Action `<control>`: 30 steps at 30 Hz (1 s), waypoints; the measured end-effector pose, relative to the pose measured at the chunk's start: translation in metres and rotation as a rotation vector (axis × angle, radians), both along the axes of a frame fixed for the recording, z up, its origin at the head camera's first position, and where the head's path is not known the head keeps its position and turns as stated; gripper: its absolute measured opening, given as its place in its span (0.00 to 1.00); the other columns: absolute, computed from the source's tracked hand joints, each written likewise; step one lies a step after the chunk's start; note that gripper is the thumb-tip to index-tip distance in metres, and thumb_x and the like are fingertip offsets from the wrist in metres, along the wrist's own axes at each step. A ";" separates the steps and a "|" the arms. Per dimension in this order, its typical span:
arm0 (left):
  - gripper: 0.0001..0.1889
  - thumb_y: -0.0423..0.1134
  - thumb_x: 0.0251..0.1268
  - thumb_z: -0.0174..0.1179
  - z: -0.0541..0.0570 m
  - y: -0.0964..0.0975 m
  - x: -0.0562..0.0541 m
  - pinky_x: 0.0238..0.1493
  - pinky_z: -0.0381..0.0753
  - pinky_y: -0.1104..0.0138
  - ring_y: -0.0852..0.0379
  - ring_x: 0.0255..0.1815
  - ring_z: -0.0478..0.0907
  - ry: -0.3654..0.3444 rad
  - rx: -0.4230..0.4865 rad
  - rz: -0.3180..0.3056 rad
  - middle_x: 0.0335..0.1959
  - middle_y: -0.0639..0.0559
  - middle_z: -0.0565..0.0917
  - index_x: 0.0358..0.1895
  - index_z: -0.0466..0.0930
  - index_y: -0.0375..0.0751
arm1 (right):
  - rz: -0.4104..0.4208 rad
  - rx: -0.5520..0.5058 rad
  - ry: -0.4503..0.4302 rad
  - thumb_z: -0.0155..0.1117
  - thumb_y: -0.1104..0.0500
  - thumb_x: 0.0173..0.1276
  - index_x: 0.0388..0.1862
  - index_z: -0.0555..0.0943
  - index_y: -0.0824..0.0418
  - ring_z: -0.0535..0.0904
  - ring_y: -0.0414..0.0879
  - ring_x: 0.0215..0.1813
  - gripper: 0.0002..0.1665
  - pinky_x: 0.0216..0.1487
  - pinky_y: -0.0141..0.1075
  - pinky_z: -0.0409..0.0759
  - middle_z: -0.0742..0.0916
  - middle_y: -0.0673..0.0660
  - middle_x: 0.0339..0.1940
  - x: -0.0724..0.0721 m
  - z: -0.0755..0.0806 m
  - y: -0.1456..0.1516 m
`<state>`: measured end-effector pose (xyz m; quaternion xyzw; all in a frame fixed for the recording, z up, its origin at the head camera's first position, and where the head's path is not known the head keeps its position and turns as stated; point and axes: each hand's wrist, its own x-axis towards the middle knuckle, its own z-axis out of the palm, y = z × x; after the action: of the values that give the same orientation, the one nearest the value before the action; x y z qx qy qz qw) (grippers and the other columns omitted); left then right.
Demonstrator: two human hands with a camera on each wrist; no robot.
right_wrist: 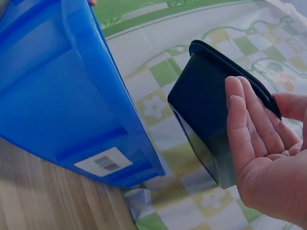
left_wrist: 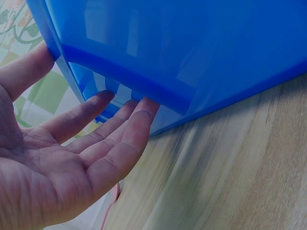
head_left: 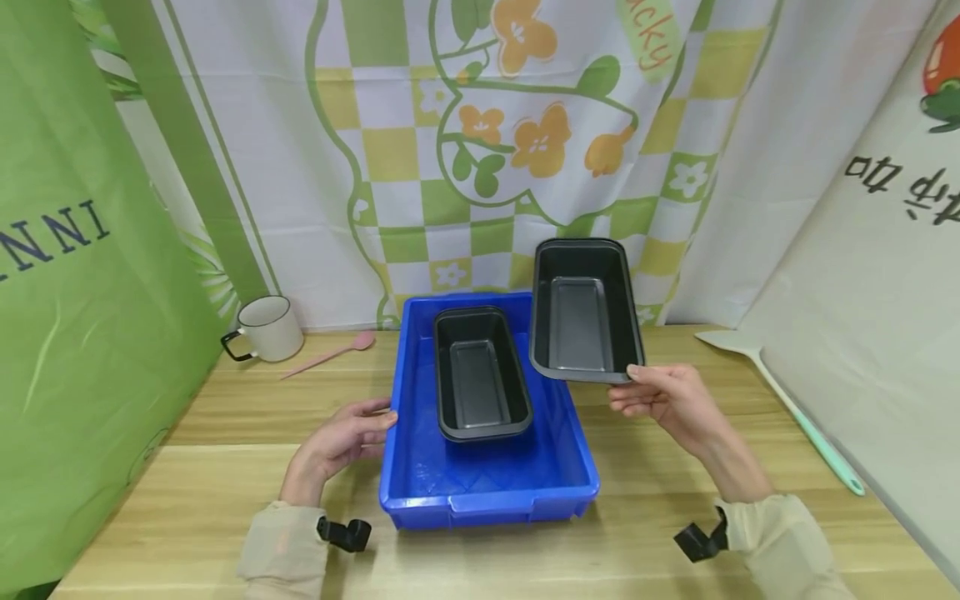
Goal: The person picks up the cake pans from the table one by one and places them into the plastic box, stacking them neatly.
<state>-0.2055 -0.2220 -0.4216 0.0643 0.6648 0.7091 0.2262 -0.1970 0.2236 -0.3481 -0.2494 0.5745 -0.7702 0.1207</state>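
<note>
My right hand (head_left: 667,404) holds a black loaf pan (head_left: 577,325) by the corner of its near short rim. The thumb lies on the rim and the fingers lie beneath, against the pan's outer wall (right_wrist: 199,91). This pan is raised and tilted at the right side of a blue plastic bin (head_left: 491,504). A second black loaf pan (head_left: 480,375) sits inside the bin. At the bin's left side, my left hand (head_left: 341,437) grips the wall, thumb at the rim. Its fingertips (left_wrist: 103,98) reach the slot below the rim in the left wrist view.
A white mug (head_left: 273,329) with a black handle and a pink spoon (head_left: 330,354) are at the back left. A spatula (head_left: 806,425) with a mint handle lies along the right edge. Printed curtains (head_left: 480,167) enclose the wooden table (head_left: 645,533).
</note>
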 end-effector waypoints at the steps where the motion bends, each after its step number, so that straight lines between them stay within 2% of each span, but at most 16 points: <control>1: 0.38 0.38 0.69 0.56 0.000 0.000 0.000 0.53 0.78 0.57 0.51 0.50 0.81 0.001 0.002 0.000 0.52 0.41 0.81 0.72 0.46 0.23 | -0.001 0.001 0.000 0.42 0.71 0.75 0.37 0.88 0.64 0.87 0.48 0.35 0.24 0.35 0.34 0.84 0.89 0.59 0.32 0.000 0.001 -0.003; 12: 0.38 0.38 0.69 0.56 0.000 0.001 -0.001 0.54 0.77 0.57 0.51 0.50 0.81 -0.004 -0.017 0.010 0.54 0.40 0.80 0.72 0.46 0.23 | 0.000 0.057 -0.078 0.47 0.69 0.73 0.32 0.87 0.62 0.87 0.47 0.32 0.20 0.33 0.33 0.84 0.89 0.59 0.29 -0.005 0.003 -0.029; 20: 0.38 0.38 0.69 0.56 0.000 0.000 -0.001 0.52 0.79 0.59 0.51 0.49 0.81 -0.006 -0.005 0.004 0.53 0.41 0.81 0.72 0.45 0.23 | 0.009 0.143 -0.161 0.51 0.66 0.72 0.34 0.86 0.62 0.87 0.46 0.31 0.15 0.33 0.34 0.84 0.89 0.58 0.28 -0.008 -0.003 -0.054; 25: 0.38 0.38 0.69 0.56 0.000 0.000 -0.001 0.52 0.79 0.59 0.51 0.50 0.81 -0.002 0.005 -0.001 0.52 0.42 0.81 0.72 0.45 0.22 | 0.006 0.200 -0.217 0.53 0.65 0.71 0.34 0.84 0.66 0.86 0.46 0.30 0.12 0.32 0.33 0.84 0.88 0.57 0.26 -0.010 -0.008 -0.070; 30: 0.39 0.38 0.69 0.56 0.000 0.000 -0.002 0.53 0.79 0.58 0.51 0.50 0.81 -0.001 0.004 -0.001 0.53 0.40 0.81 0.72 0.45 0.22 | -0.012 0.289 -0.236 0.55 0.63 0.71 0.39 0.81 0.76 0.86 0.47 0.30 0.15 0.34 0.35 0.84 0.88 0.57 0.25 -0.010 -0.009 -0.083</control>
<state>-0.2070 -0.2222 -0.4213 0.0646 0.6632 0.7103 0.2269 -0.2075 0.1404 -0.3567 -0.1341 0.6625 -0.7043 0.2170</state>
